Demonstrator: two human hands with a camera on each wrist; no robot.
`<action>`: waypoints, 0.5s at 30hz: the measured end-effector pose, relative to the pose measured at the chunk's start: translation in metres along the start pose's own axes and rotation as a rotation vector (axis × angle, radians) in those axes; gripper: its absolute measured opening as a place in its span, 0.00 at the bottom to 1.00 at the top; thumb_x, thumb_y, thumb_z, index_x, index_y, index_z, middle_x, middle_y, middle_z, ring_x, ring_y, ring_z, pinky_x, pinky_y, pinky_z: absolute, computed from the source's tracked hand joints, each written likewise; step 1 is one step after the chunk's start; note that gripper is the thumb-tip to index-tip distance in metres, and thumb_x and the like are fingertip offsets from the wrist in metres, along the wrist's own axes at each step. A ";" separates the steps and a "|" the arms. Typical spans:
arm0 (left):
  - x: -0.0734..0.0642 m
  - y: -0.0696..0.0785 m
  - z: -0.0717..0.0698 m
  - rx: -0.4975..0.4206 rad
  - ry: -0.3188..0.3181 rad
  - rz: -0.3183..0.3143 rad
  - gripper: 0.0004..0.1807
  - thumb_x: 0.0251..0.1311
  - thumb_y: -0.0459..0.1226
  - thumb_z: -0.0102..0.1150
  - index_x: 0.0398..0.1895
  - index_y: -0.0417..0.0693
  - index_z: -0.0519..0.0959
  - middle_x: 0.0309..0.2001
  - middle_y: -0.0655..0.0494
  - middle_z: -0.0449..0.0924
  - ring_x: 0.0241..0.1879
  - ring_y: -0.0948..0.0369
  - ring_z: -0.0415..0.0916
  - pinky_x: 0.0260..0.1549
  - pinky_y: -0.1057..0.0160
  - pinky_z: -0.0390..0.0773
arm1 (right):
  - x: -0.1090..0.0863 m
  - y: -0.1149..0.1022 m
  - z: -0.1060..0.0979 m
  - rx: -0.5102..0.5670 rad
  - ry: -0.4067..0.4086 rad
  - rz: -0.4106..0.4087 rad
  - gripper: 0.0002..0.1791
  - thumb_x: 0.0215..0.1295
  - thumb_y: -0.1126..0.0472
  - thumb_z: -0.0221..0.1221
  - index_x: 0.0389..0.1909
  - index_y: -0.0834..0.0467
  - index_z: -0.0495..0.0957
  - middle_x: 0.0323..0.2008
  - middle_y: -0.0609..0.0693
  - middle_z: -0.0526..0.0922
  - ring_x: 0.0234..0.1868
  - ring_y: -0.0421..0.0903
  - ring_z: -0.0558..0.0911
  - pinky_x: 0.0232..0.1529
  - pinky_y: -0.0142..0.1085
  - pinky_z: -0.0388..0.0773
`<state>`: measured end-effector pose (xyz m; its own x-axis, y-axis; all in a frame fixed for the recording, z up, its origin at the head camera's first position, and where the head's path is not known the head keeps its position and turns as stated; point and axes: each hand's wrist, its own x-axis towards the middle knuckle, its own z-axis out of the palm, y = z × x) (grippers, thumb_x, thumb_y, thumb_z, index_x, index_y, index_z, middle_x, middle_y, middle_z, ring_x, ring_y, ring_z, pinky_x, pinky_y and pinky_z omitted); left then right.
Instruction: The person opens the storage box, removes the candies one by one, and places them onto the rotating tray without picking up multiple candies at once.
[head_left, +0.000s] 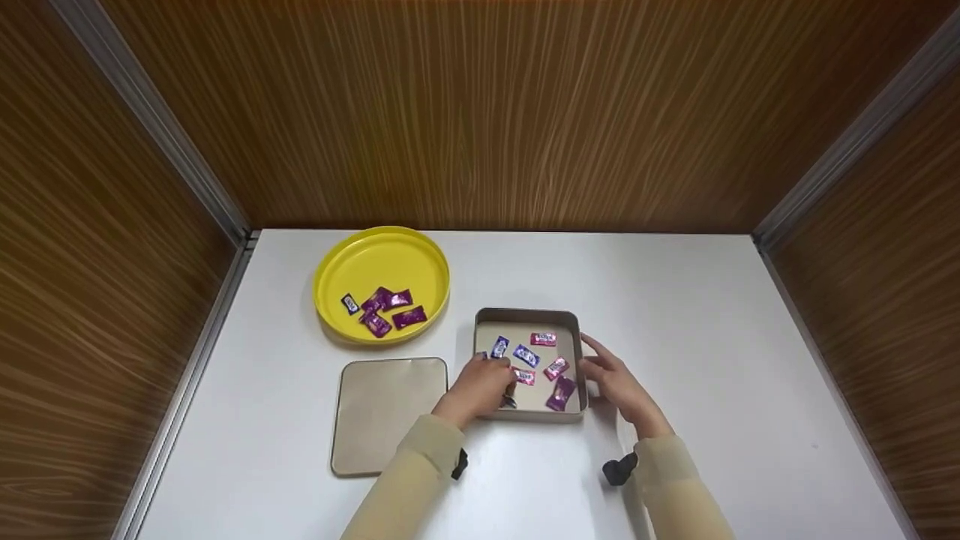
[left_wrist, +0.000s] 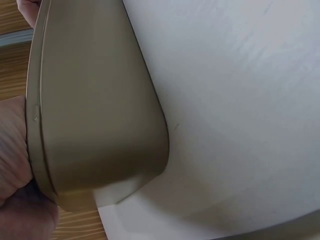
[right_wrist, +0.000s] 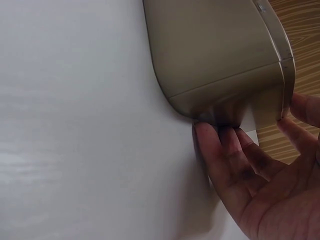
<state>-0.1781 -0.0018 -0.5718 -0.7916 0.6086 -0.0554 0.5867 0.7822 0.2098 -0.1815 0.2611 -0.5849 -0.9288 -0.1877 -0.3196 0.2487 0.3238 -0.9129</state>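
A square metal tin [head_left: 529,416] sits on the white table with several wrapped candies inside. Among them are pink candies [head_left: 544,339], blue candies [head_left: 526,355] and a larger purple candy [head_left: 560,394]. My left hand [head_left: 480,386] reaches over the tin's left side, fingers bent down among the candies; its fingertips are hidden, so I cannot tell whether they pinch one. Against the right wall rests my right hand [head_left: 616,384]. In the right wrist view its fingers [right_wrist: 212,150] touch the tin's side [right_wrist: 215,50] low down, with the thumb up by the rim.
A yellow round tray [head_left: 382,259] stands at the back left, holding several purple candies [head_left: 409,316] and one blue-and-white candy [head_left: 349,304]. The tin's flat lid [head_left: 386,416] lies left of the tin. Wood-grain panels [head_left: 480,120] enclose the table at the back and sides.
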 end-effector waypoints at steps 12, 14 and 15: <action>-0.002 -0.002 0.004 -0.020 0.064 0.030 0.06 0.55 0.32 0.65 0.25 0.53 0.84 0.27 0.64 0.82 0.32 0.63 0.78 0.41 0.58 0.73 | -0.002 -0.005 0.001 0.029 -0.035 0.031 0.33 0.76 0.60 0.47 0.78 0.53 0.47 0.65 0.70 0.65 0.64 0.69 0.68 0.60 0.64 0.64; -0.002 -0.002 0.004 -0.034 0.055 0.028 0.05 0.56 0.32 0.65 0.27 0.53 0.85 0.28 0.64 0.82 0.33 0.63 0.78 0.42 0.57 0.73 | -0.001 -0.002 0.001 0.024 -0.026 0.034 0.33 0.76 0.59 0.47 0.78 0.51 0.49 0.65 0.69 0.66 0.64 0.68 0.68 0.58 0.63 0.68; -0.003 -0.002 0.004 -0.039 0.053 0.029 0.05 0.56 0.33 0.65 0.28 0.53 0.85 0.29 0.64 0.83 0.33 0.63 0.78 0.43 0.57 0.73 | 0.000 0.000 0.001 0.027 -0.023 0.037 0.33 0.76 0.59 0.48 0.78 0.50 0.49 0.65 0.69 0.66 0.64 0.68 0.69 0.57 0.62 0.69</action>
<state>-0.1768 -0.0046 -0.5760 -0.7827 0.6224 0.0032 0.6036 0.7577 0.2482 -0.1814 0.2603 -0.5846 -0.9126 -0.1972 -0.3582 0.2899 0.3059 -0.9068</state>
